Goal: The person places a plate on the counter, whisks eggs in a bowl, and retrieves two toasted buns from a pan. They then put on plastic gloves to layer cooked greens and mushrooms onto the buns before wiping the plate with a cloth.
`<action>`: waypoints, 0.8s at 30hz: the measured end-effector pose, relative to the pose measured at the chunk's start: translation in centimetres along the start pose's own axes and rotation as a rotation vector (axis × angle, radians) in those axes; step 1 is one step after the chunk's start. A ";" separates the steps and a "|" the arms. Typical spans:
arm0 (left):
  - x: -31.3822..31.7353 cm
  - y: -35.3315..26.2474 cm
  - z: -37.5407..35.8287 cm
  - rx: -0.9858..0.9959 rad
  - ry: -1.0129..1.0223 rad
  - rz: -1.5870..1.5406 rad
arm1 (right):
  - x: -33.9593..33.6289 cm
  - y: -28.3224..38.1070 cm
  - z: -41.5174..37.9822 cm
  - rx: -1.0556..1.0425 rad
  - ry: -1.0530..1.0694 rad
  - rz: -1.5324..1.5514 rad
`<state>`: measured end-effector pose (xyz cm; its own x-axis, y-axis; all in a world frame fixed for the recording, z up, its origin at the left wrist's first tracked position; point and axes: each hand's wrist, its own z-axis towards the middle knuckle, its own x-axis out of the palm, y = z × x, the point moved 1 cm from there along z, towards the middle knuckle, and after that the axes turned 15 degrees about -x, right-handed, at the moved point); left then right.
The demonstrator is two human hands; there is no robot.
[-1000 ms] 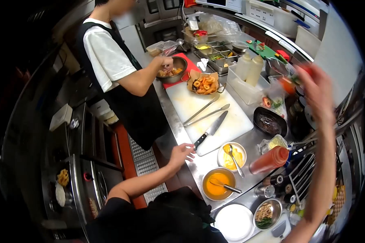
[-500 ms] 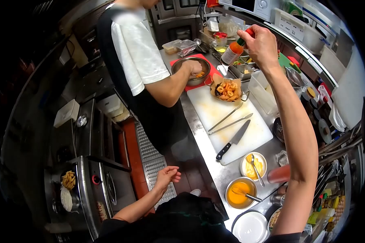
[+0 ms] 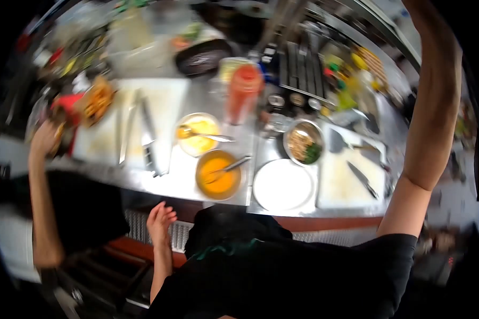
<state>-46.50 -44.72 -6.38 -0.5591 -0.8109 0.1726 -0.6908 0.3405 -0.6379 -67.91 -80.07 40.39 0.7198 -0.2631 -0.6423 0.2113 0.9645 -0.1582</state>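
Note:
My left hand (image 3: 161,222) hangs just off the front edge of the steel counter (image 3: 127,179), palm up, fingers loosely apart and nothing in them. My right arm reaches up along the right side, and the hand is cut off by the top of the picture, so whatever it holds is hidden. Closest to my left hand on the counter stands a metal bowl of orange liquid (image 3: 214,186) with a whisk (image 3: 234,165) in it. Beside it is a white bowl (image 3: 198,118) of yellow sauce with a spoon (image 3: 218,137). The picture is blurred by motion.
A white plate (image 3: 283,184), a metal pot (image 3: 302,127) with food and a right cutting board (image 3: 338,186) with a knife (image 3: 362,179) line the counter. A red squeeze bottle (image 3: 244,93) stands behind. At left, a co-worker's hand (image 3: 43,139) is near the fried food (image 3: 97,101).
My view has swung right along the counter. My right hand, which held a green-capped bottle of red sauce, has left the picture upward. My left hand remains low and empty.

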 end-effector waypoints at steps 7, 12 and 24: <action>1.9 3.6 1.0 -0.171 -0.053 0.038 | 0.3 -21.2 -25.7 0.460 0.419 -0.544; 3.4 4.7 -1.5 -0.204 -0.143 0.012 | 10.5 -30.9 -38.6 0.579 0.295 -0.550; 8.3 4.1 -6.0 -0.191 -0.310 0.021 | 16.6 -37.7 -45.9 0.776 0.567 -0.508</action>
<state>-56.74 -47.16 -3.04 -0.4286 -0.8986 -0.0940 -0.7703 0.4178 -0.4817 -94.29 -119.79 1.24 0.0623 -0.3872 -0.9199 0.9020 0.4163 -0.1142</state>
